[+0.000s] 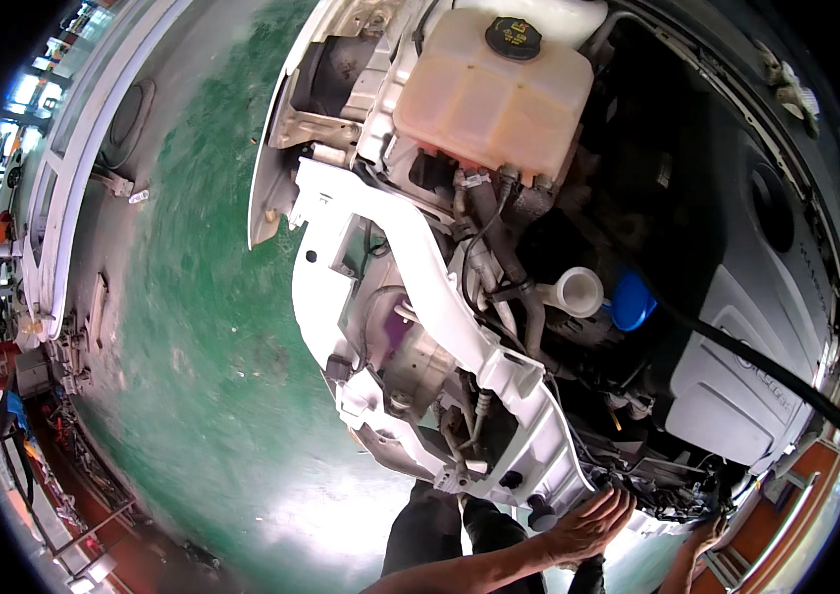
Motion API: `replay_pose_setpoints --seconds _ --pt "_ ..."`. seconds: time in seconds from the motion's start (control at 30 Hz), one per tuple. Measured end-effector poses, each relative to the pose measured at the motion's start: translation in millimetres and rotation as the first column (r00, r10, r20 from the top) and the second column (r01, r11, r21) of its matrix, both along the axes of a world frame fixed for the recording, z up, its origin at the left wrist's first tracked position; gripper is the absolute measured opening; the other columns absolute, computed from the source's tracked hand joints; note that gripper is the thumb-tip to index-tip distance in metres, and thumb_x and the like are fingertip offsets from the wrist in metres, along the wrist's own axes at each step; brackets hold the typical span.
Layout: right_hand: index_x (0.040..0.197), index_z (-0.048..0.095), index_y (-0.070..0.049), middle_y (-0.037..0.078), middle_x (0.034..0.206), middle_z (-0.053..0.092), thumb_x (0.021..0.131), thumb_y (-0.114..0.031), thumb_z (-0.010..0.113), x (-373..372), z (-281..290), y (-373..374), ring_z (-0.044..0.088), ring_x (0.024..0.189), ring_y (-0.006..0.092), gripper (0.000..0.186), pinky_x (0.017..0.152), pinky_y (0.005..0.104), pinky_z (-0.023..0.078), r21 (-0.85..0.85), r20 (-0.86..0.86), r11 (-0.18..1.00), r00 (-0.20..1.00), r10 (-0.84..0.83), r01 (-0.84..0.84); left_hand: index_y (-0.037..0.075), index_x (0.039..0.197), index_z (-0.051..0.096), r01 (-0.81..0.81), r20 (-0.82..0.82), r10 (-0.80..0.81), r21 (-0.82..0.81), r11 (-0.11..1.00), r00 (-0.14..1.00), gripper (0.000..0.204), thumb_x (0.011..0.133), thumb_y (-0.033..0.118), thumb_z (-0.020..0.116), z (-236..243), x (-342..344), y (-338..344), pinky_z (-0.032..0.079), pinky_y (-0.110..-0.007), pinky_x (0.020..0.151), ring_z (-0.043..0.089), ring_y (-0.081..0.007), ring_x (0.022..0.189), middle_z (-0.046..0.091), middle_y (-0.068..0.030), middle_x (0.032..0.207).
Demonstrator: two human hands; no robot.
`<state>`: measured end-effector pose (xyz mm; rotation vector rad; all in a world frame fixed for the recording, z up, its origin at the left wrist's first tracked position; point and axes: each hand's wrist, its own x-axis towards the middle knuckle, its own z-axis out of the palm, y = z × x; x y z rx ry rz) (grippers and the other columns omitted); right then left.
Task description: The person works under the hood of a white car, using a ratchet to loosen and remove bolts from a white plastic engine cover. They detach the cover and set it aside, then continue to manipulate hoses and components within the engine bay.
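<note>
My left hand (593, 525) rests at the front edge of a car's open engine bay, beside the end of the white front body frame (420, 247). Its fingers are stretched out and lie over the edge, and I see nothing held in it. Farther right, my right hand (707, 537) touches the dark front crossmember (673, 500); its fingers are mostly hidden. Near my left wrist is a dark round rubber-like piece (542, 513). Up in the bay, a white open filler neck (579, 292) stands next to a blue cap (632, 302).
A yellowed coolant tank (494, 94) with a black cap (513, 38) sits at the far end. A grey engine cover (737, 376) fills the right, crossed by a black hose (767, 366). Green floor (212, 327) lies left, with a white metal frame (73, 168) beyond.
</note>
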<state>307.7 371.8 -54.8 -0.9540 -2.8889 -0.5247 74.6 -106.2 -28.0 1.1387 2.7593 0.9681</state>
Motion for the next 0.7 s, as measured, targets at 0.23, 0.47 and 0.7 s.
replay_pose_setpoints --seconds 0.23,0.47,0.7 --pt "0.128 0.061 -0.007 0.017 0.122 0.065 0.095 -0.008 0.046 11.7 -9.1 13.3 0.062 0.109 0.0362 0.036 0.092 0.0437 0.051 0.114 0.013 0.977 0.984 0.180 -0.180 0.002 0.134 0.055 0.055 0.063 -0.054 -0.022 0.998 0.997 0.053 0.096 0.036 0.045 1.0 1.4 2.7 0.022 -0.041 0.120 0.051 -0.0231 0.128 0.059 -0.0082 0.132" --pt "0.124 0.065 -0.004 0.016 0.127 0.064 0.100 -0.019 0.045 14.2 0.5 10.6 0.057 0.117 0.0342 0.035 0.103 0.0411 0.043 -0.076 -0.105 0.997 0.994 0.024 -0.032 0.002 0.134 0.055 0.074 0.056 -0.072 -0.053 0.996 0.996 0.051 0.097 0.034 0.040 3.2 -4.0 0.6 0.021 -0.041 0.119 0.051 -0.0236 0.128 0.059 -0.0096 0.132" --pt "0.124 0.064 -0.006 0.015 0.119 0.067 0.097 -0.010 0.046 2.1 10.8 4.8 0.062 0.103 0.0381 0.032 0.093 0.0456 0.049 0.154 0.037 0.961 0.973 0.228 -0.231 0.003 0.135 0.056 0.043 0.033 -0.041 -0.033 0.999 0.999 0.053 0.096 0.037 0.041 -0.8 2.3 6.2 0.020 -0.043 0.120 0.051 -0.0238 0.129 0.059 -0.0092 0.131"
